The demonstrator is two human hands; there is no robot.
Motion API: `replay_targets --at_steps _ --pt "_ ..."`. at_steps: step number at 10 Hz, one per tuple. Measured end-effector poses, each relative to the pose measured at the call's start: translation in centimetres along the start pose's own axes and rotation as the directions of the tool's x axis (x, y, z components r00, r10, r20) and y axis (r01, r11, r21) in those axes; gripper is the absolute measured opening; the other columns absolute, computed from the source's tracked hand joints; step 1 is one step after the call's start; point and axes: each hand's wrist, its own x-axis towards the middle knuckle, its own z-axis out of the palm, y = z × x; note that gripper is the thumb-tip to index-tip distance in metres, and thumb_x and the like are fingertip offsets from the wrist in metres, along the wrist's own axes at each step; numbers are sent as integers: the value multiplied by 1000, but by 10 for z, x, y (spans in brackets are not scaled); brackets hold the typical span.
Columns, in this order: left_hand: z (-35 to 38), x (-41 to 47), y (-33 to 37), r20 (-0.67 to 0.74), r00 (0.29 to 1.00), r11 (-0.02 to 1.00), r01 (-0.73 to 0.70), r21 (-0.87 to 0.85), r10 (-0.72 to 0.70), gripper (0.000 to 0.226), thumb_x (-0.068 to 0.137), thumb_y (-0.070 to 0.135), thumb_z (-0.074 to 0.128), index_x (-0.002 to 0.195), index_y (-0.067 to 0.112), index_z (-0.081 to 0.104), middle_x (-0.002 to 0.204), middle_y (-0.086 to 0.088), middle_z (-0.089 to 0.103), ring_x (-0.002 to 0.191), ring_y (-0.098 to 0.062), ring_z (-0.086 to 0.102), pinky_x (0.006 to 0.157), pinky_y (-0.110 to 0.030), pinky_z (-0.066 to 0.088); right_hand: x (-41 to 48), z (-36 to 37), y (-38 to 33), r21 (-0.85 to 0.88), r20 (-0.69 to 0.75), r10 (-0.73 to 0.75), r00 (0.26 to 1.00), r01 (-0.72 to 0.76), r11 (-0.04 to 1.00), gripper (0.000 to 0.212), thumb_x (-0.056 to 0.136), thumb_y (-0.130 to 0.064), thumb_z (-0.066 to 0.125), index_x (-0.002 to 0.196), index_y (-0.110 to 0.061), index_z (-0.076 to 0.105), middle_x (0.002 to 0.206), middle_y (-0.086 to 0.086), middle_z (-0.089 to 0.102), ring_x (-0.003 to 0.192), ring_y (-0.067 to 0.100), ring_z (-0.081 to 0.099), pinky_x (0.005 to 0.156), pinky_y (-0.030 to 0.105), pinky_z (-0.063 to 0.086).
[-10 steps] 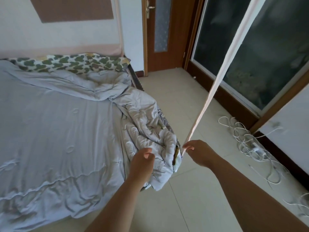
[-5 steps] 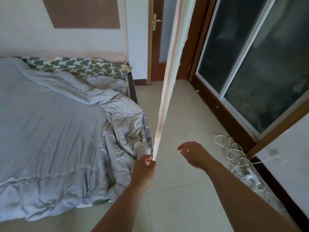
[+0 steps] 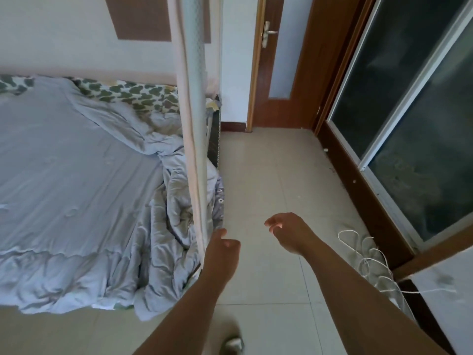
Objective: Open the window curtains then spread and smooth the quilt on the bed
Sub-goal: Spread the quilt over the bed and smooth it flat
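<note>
Since a second ago the curtain (image 3: 190, 124) has swung over from the glass-door side and now hangs almost straight down in front of the bed's (image 3: 213, 139) right edge, and the right hand (image 3: 289, 231) isn't on it any more. That hand floats over the floor tiles to the right of the bed, fingers loosely spread and a bit curled, holding nothing. The left hand (image 3: 222, 249) is right at the curtain's bottom end with thumb and fingers curled in, but honestly I can't tell whether it's really pinching the fabric or just touching it. The grey-blue quilt (image 3: 76, 175) lies mostly flat on the bed, bunched up along the right edge and spilling off the near corner onto the floor. A green-patterned pillow (image 3: 133, 94) sits at the bed's far end.
</note>
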Motion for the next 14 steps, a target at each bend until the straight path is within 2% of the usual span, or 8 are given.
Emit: replay_targets --at_steps 2,4,6,7,8,9,10,14 --pt "25 56 31 -135 986 952 57 -300 -102 25 84 8 57 107 16 53 100 -14 64 91 -30 64 84 -39 53 65 -30 3 -17 38 -62 997 62 998 34 94 -6 42 118 -15 65 128 2 59 117 17 54 86 18 35" --pt "33 116 77 -170 974 964 108 -241 -151 37 80 12 56 116 6 56 83 -10 67 74 -26 65 64 -32 52 142 -71 -5 -40 110 -104 988 109 993 34 95 -7 43 119 -17 64 126 2 61 114 16 56 86 20 39" --pt "27 155 130 -171 972 955 110 -274 -161 43 89 14 53 131 14 41 112 -11 60 104 -29 62 88 -38 52 209 -109 -23 -94 128 -185 974 198 976 35 93 -6 43 118 -15 66 123 6 64 113 20 59 99 30 45" --pt "27 175 137 -239 950 945 122 -305 -200 38 87 13 57 123 13 44 100 -12 63 92 -28 63 81 -37 50 238 -113 -33 -129 181 -237 954 262 956 36 92 -5 43 119 -13 66 123 9 63 113 23 59 100 32 45" --pt "25 196 140 -312 909 907 140 -397 -276 26 83 10 63 104 9 47 88 -15 63 91 -34 64 79 -37 47 274 -110 -42 -181 269 -306 913 360 915 38 92 -4 43 122 -12 64 124 11 63 114 26 58 97 31 45" --pt "25 217 131 -370 854 865 166 -473 -366 45 71 24 60 114 13 48 98 -14 65 98 -34 64 92 -43 51 308 -107 -49 -195 331 -365 870 441 876 38 91 -4 44 122 -13 64 123 11 64 112 26 59 94 30 45" --pt "38 248 108 -454 755 829 209 -519 -474 61 70 24 56 127 5 45 99 -17 66 98 -36 64 90 -47 52 346 -103 -55 -181 426 -420 802 530 829 33 92 -9 47 119 -15 66 123 8 64 103 24 60 87 27 45" --pt "79 242 83 -436 429 598 397 -696 -791 18 92 20 52 109 14 47 102 -8 58 79 -19 57 76 -31 44 444 7 -51 -164 745 -413 523 744 647 32 91 -8 48 115 -17 67 124 6 63 116 20 57 98 24 41"
